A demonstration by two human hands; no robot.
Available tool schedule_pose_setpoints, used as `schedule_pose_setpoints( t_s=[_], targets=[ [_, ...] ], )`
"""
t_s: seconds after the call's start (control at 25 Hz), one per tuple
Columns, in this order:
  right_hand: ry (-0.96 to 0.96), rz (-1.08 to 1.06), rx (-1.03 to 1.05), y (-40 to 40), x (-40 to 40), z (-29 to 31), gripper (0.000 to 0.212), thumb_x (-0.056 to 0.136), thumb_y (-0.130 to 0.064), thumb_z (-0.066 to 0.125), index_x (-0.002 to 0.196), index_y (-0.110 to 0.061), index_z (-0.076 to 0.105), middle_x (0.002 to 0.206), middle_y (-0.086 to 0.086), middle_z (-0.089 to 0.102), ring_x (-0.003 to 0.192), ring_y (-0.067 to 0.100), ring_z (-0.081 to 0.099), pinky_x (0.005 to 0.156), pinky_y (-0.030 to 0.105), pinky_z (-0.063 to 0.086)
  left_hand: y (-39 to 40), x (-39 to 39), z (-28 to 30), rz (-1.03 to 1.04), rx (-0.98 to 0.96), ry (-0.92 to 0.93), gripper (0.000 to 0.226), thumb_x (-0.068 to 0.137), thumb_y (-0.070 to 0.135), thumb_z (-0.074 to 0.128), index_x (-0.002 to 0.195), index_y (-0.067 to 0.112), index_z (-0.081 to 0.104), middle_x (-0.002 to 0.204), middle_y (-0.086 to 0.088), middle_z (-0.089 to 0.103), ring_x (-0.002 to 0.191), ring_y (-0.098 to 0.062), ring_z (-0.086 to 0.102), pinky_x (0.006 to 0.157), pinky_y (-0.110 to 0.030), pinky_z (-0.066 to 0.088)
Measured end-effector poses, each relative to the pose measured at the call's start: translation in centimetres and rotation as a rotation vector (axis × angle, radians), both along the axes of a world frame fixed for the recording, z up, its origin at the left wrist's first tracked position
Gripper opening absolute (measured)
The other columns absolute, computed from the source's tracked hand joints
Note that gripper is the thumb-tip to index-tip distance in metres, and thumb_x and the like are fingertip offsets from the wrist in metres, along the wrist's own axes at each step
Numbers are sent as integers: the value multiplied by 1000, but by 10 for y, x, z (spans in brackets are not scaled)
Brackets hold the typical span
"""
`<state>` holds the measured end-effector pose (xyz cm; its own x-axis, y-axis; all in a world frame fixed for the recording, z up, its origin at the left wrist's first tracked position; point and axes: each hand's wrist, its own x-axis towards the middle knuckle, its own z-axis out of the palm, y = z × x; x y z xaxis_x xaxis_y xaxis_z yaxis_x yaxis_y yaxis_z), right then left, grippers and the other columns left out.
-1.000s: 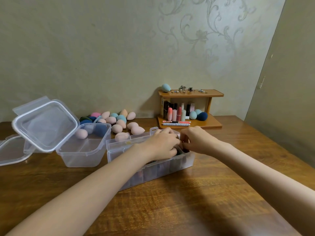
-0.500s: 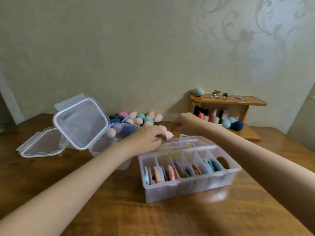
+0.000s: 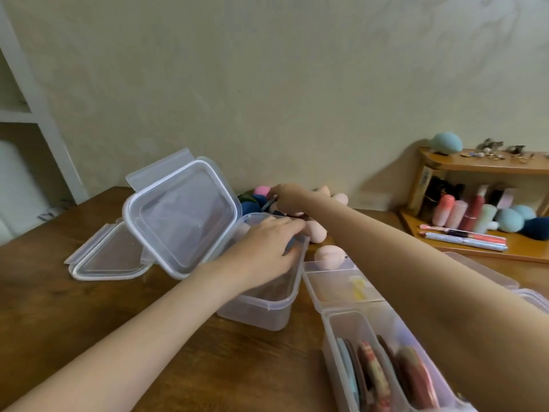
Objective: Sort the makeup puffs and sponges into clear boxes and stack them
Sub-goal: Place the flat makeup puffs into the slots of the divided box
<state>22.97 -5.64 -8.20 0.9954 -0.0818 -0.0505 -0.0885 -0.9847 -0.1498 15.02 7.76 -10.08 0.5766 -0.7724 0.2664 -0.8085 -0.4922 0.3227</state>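
Sponge pile (image 3: 315,230) sits far, against the wall, behind the open clear box (image 3: 267,295). Right hand (image 3: 286,194) pinches a dark flat puff (image 3: 269,204) at the pile. Left hand (image 3: 264,248) over the box, fingers curled; contents unclear. Sponges likely light, soft, squashy: take around the belly.

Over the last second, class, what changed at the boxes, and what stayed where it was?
Both hands left the divided box: the left hand moved to the open clear box, while the right hand reached back into the sponge pile and pinches a dark puff. The boxes, the leaning lid, the flat lid and the wooden shelf stayed put.
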Motion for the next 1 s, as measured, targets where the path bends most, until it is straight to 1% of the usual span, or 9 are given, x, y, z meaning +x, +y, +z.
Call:
schedule_pose_setpoints(
  t_s=[0.08,0.16,0.28,0.36,0.44,0.56,0.68,0.84,1.0],
  targets=[
    [-74,-44,71,-2,0,3,40,94,-5,41,133,-5,51,136,14,53,124,29,50,101,32,39,-1,3,0,8,-9,-21,29,94,22,48,122,23,55,129,6,56,121,-12,48,103,-35,42],
    [-208,-138,283,-11,-10,14,37,93,-4,42,128,-4,57,132,14,57,120,28,53,95,30,42,-5,1,4,28,-43,-76,29,93,20,47,120,21,59,132,5,52,123,-14,46,102,-37,42],
    [-380,-237,491,-30,-49,40,33,93,-9,41,114,2,65,110,19,67,91,26,60,66,25,46,-16,-16,11,13,-139,-132,29,92,15,48,117,16,63,131,1,52,122,-17,46,101,-38,42],
    [-446,-247,486,-47,-94,50,31,92,-15,47,105,4,67,92,17,69,69,19,58,54,19,42,-29,-35,12,-71,-138,-114,27,90,15,48,111,14,64,124,-3,56,116,-21,50,97,-41,42],
    [-431,-236,364,-68,-147,53,22,88,-14,57,103,-1,66,89,12,66,60,13,54,50,12,42,-48,-57,10,-180,-93,-96,27,88,17,47,107,15,66,118,-5,59,111,-22,52,95,-43,42],
    [-349,-288,205,-101,-220,53,26,84,-9,63,109,-3,62,105,11,62,79,16,53,54,12,43,-80,-99,11,-320,-13,-29,30,89,14,47,113,16,65,119,-4,59,113,-21,52,98,-38,40],
    [-283,-345,243,-118,-268,52,34,84,-9,65,115,-5,53,105,7,55,88,16,54,57,17,50,-104,-129,11,-432,9,47,34,90,12,46,120,17,61,130,-1,57,121,-18,49,105,-36,38],
    [-255,-319,215,-123,-314,46,29,84,-10,64,111,-9,51,92,-1,52,88,16,54,62,20,52,-127,-160,8,-470,107,67,36,94,16,42,127,21,55,130,-4,57,123,-21,47,102,-44,41],
    [-311,-266,215,-123,-334,32,21,86,-9,61,102,-14,48,89,-3,52,86,15,55,65,17,49,-133,-171,5,-427,218,-63,39,97,22,36,133,26,49,137,1,51,131,-22,35,108,-50,30]
  ],
)
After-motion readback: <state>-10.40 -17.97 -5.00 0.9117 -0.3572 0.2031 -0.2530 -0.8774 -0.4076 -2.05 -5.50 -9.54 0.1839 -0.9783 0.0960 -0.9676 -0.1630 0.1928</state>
